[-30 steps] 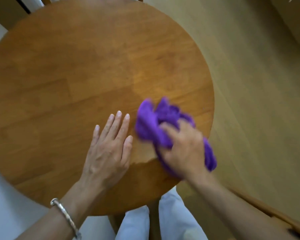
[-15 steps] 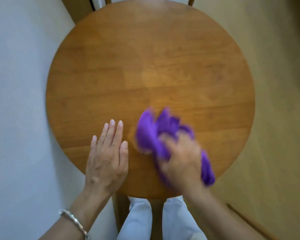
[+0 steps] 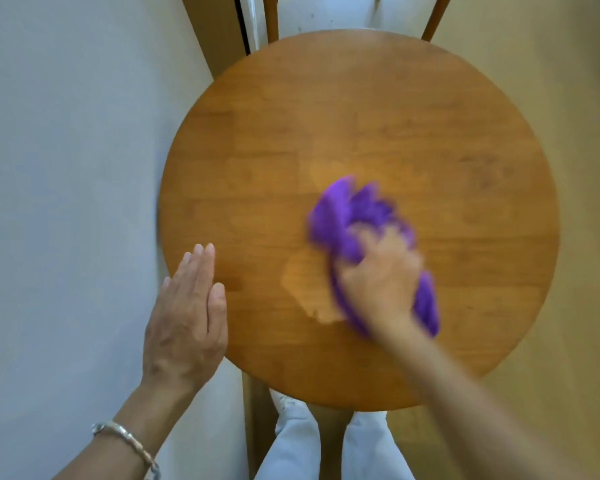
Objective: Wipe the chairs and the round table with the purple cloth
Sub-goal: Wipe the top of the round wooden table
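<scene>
Left hand (image 3: 187,313) and right hand (image 3: 381,282) are shown from above at a round wooden table (image 3: 395,116). Nearest the viewer, a silver bracelet (image 3: 129,441) is worn on the left wrist, and two pale trouser legs (image 3: 291,445) are seen below the table's near edge.

The left hand is held flat and holds nothing, with its fingers straight and pressed together. It is placed at the table's left rim, with the thumb side over the wood and the outer side over the gap toward the grey wall (image 3: 66,168). Whether the palm rests on the wood cannot be told.

The right hand is blurred. It is closed over a bunched purple cloth (image 3: 347,216), which is pressed onto the tabletop right of centre in its near half. Folds of cloth are seen beyond the fingers and at both sides of the wrist. A paler, glossy patch (image 3: 309,292) is visible on the wood just left of this hand.

Beyond the far rim, two wooden posts (image 3: 272,19) are seen. Pale wooden flooring (image 3: 586,98) is seen to the right.
</scene>
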